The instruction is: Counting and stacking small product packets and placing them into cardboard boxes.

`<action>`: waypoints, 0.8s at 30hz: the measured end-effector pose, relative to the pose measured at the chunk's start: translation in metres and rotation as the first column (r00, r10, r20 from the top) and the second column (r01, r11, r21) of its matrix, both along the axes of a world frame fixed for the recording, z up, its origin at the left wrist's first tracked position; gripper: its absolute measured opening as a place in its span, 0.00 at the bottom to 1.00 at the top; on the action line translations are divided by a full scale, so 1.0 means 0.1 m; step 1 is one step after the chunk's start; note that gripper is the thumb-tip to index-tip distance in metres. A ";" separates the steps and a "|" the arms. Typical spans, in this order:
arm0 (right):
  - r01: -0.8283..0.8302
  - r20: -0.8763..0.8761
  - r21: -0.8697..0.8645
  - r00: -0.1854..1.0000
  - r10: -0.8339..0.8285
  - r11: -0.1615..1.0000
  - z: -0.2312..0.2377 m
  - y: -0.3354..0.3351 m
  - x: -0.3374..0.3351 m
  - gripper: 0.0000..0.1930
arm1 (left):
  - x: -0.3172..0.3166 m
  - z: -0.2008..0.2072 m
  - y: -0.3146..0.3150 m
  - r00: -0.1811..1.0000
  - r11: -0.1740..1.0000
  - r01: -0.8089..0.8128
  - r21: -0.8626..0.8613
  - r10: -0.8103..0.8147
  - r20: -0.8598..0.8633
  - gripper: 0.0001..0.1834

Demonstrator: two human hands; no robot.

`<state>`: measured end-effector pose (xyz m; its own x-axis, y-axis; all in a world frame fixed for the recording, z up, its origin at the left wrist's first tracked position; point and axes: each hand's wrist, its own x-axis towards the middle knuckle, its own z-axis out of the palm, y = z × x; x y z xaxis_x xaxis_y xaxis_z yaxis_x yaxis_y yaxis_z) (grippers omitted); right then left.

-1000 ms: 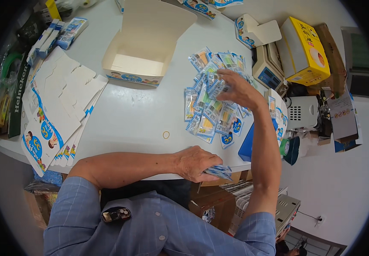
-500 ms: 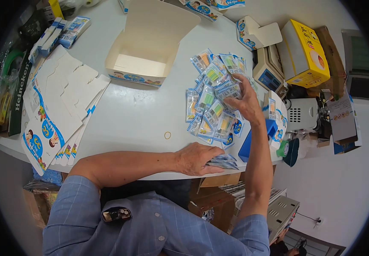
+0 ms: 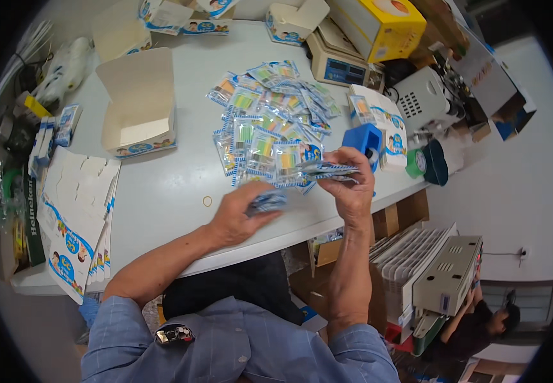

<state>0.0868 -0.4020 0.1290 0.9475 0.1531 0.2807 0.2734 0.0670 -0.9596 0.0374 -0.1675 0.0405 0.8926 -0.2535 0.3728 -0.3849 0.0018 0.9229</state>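
My left hand (image 3: 238, 214) is closed round a small stack of clear and blue packets (image 3: 267, 202), slightly blurred, above the table's front part. Over to the right, my right hand (image 3: 352, 182) pinches another few packets (image 3: 327, 170), seen edge-on, between thumb and fingers. Just beyond both hands spreads a heap of small clear packets (image 3: 260, 150) with blue striped ends and coloured strips inside. An open white carton (image 3: 142, 142) with its lid raised stands left of the heap. A thin rubber band (image 3: 207, 201) lies near my left hand.
Flat printed cartons (image 3: 75, 223) are stacked at the left. A blue tape dispenser (image 3: 361, 140) and a scale (image 3: 337, 67) stand right of the heap, with a yellow box (image 3: 378, 29) behind. Green tape (image 3: 416, 163) sits at the table's right edge. Another person (image 3: 481, 325) is at lower right.
My right hand has left the heap and come toward me with packets in its grip. My left hand, still holding its stack, has lifted and shifted left. The view has turned rightward.
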 end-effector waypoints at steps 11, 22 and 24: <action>-0.074 -0.186 0.264 0.974 0.126 0.962 -0.53 0.29 -0.56 0.25 | -0.50 0.00 0.50 0.829 0.861 -0.504 -0.071 0.459 -0.320 0.20; -0.266 -0.128 0.330 0.938 0.323 0.905 -1.03 1.24 -0.61 0.20 | -0.55 -0.19 0.58 0.982 0.933 -0.131 -0.336 0.076 -0.173 0.42; -0.359 -0.062 0.347 0.913 0.403 0.867 -1.07 1.28 -0.57 0.17 | -0.59 -0.16 0.59 0.948 0.963 -0.138 -0.230 0.061 -0.313 0.55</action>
<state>0.0296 -0.2739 0.0219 0.8647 0.4314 0.2574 0.0405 0.4509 -0.8916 -0.0220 -0.1083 0.0242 0.9882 -0.0927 0.1222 -0.0995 0.2190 0.9706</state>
